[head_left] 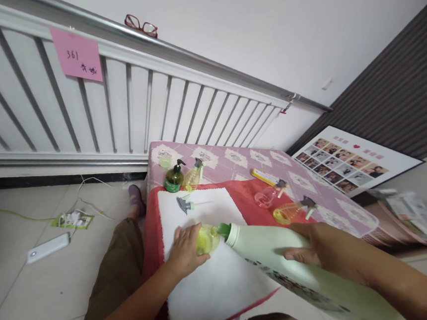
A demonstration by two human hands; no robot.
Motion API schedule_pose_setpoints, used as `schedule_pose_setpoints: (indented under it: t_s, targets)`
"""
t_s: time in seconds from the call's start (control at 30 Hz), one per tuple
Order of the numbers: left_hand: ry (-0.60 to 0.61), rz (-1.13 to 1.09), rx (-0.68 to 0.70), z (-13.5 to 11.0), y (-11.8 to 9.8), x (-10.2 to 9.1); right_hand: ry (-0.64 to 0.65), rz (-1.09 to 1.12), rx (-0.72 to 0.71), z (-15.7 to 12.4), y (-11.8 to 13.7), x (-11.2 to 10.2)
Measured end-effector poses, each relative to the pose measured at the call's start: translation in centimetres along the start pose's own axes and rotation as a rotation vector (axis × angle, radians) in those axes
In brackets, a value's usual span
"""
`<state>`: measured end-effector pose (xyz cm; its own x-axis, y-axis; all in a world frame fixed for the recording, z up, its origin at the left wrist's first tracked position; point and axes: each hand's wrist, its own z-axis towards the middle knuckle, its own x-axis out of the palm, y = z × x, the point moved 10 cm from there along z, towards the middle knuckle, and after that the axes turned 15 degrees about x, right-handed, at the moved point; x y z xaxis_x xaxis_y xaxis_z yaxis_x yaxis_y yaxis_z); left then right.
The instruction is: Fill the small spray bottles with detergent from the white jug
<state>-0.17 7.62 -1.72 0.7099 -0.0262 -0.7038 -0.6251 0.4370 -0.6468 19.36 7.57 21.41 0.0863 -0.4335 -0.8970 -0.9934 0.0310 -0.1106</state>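
"Bottle point(203, 242): where, and why held?"

"Over the cloth point(220, 292); left hand point(185, 253) grasps it, seemingly for steadiness. Right hand point(318, 245) grips the jug point(264, 244), tilted, likely so its spout point(224, 230) reaches the bottle."

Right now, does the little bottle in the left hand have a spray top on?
No, the left hand holds the little bottle with only the big bottle at its mouth.

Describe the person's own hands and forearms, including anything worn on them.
The left hand and right hand are ungloved, with no visible rings. The left forearm and right forearm look bare where seen: no sleeve, watch or bracelet shows. Markings are too small to make out.
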Motion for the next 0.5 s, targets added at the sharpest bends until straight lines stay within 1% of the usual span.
schedule_pose_setpoints:
  t_s: [0.1, 0.5]
  targets:
    - [0.0, 0.007, -0.005, -0.01, -0.02, -0.07, 0.055, 0.013, -0.007, -0.06, 0.12, 0.43]
    - [-0.001, -0.008, -0.002, 0.01, -0.18, -0.3, 0.043, 0.024, -0.021, -0.09, 0.1, 0.34]
